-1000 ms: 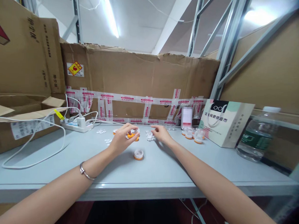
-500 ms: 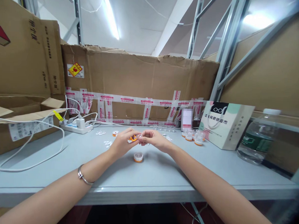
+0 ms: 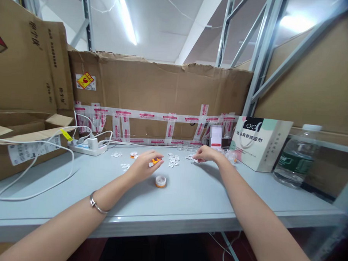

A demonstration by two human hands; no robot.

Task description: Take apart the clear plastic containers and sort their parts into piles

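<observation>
My left hand [image 3: 146, 163] is closed around a small orange plastic part [image 3: 156, 160], held just above the table. In front of it stands a small round container [image 3: 160, 182] with an orange base and a clear top. My right hand [image 3: 205, 154] reaches over a pile of small white plastic pieces [image 3: 190, 157], fingertips pinched down at them; whether a piece is between the fingers is hidden. Between the hands lies another group of white ring-like pieces [image 3: 173, 160]. Behind my left hand sits an orange and white round part [image 3: 133, 155].
White discs [image 3: 124, 166] lie left of my left hand. Clear containers [image 3: 231, 155] stand by a paper bag [image 3: 260, 145] and a water bottle [image 3: 297, 157] at right. A phone [image 3: 216, 136] leans at the back. A power strip [image 3: 89, 147], cables and an open carton [image 3: 33, 141] are left.
My right hand has left my left hand and moved right to the white pieces. My left hand keeps the orange part at about the same spot.
</observation>
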